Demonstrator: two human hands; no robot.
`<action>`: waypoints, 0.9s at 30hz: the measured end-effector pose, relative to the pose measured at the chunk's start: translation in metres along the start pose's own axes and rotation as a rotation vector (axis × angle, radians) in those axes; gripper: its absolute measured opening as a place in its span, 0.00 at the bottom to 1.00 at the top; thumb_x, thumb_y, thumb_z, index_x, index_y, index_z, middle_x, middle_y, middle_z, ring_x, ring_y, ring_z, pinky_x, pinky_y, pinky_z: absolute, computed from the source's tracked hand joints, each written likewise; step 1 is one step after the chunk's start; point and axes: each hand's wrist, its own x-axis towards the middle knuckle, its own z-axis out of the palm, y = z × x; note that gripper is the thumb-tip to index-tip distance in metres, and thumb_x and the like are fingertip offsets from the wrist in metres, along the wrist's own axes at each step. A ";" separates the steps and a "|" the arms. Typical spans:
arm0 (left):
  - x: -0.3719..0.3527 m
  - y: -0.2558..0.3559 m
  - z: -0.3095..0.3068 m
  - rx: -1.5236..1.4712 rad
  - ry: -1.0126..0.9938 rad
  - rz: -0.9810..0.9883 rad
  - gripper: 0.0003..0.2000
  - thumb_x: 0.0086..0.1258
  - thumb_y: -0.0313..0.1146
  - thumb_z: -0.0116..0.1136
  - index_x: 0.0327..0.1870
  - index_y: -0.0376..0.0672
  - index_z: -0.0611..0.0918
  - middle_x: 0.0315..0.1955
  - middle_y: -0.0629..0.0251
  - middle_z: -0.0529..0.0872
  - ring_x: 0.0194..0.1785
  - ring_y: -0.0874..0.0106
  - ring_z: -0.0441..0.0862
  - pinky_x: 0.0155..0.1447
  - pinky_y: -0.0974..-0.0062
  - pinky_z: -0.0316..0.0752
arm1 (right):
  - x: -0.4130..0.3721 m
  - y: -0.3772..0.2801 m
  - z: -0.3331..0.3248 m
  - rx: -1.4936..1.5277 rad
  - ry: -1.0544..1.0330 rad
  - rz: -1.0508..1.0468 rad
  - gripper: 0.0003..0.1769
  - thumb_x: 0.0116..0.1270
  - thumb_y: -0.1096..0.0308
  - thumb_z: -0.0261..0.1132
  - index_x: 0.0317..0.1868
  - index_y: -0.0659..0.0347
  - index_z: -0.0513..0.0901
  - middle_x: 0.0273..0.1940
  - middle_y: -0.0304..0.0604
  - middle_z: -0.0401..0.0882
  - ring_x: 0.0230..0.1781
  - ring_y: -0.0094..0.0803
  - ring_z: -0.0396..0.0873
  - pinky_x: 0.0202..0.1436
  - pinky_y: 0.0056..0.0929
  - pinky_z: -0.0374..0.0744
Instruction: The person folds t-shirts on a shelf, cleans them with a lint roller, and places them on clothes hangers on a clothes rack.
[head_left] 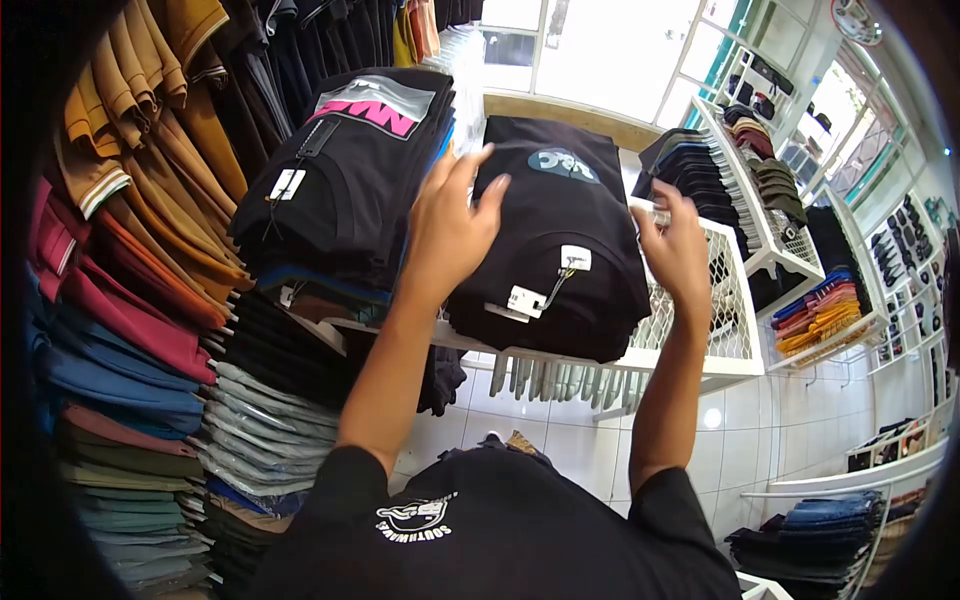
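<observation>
Clothing-shop walls are lined with folded shirts, and a white wire-mesh shelf (pixel 735 330) is seen ahead. At its front edge, a stack of folded black cotton T-shirts (pixel 560 260) is flanked by both hands. The left hand (pixel 450 235) is spread open against the stack's left side, with nothing gripped. The right hand (pixel 680 255) is half curled at the right side; whether anything is pinched cannot be told. Squaring the stack appears to be in hand, and even pressure from both sides is called for next.

Black T-shirt (pixel 500 530) (white printed logo (pixel 415 517)).
</observation>
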 end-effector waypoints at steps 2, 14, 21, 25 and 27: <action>0.035 0.013 0.026 0.007 -0.063 0.068 0.19 0.74 0.39 0.62 0.59 0.36 0.83 0.53 0.46 0.85 0.59 0.49 0.81 0.64 0.57 0.75 | 0.033 -0.024 0.012 0.131 0.045 -0.127 0.22 0.73 0.57 0.67 0.59 0.66 0.83 0.53 0.63 0.83 0.52 0.54 0.84 0.58 0.44 0.81; 0.037 -0.028 0.138 0.113 -0.564 -0.248 0.28 0.81 0.50 0.41 0.77 0.50 0.71 0.76 0.42 0.67 0.79 0.46 0.63 0.80 0.46 0.57 | 0.063 0.037 0.134 -0.224 -0.470 -0.032 0.43 0.79 0.38 0.46 0.79 0.66 0.63 0.77 0.65 0.62 0.79 0.57 0.61 0.81 0.47 0.62; 0.096 -0.046 0.159 0.279 -0.522 -0.162 0.25 0.80 0.49 0.44 0.73 0.50 0.77 0.73 0.50 0.73 0.79 0.51 0.64 0.81 0.46 0.55 | 0.127 0.019 0.145 -0.255 -0.158 -0.109 0.32 0.77 0.46 0.52 0.66 0.64 0.79 0.71 0.61 0.73 0.70 0.55 0.74 0.72 0.48 0.73; 0.074 -0.058 0.177 0.202 -0.568 -0.336 0.30 0.82 0.52 0.35 0.82 0.54 0.64 0.82 0.50 0.56 0.86 0.51 0.48 0.86 0.48 0.39 | 0.107 0.034 0.158 -0.149 -0.335 0.137 0.39 0.80 0.40 0.42 0.81 0.57 0.64 0.82 0.59 0.55 0.83 0.53 0.53 0.83 0.54 0.54; 0.076 -0.059 0.176 0.200 -0.585 -0.342 0.30 0.81 0.51 0.36 0.82 0.53 0.64 0.83 0.50 0.55 0.86 0.51 0.47 0.86 0.48 0.39 | 0.109 0.032 0.157 -0.159 -0.356 0.149 0.40 0.80 0.38 0.41 0.82 0.56 0.62 0.83 0.58 0.53 0.84 0.52 0.51 0.84 0.53 0.51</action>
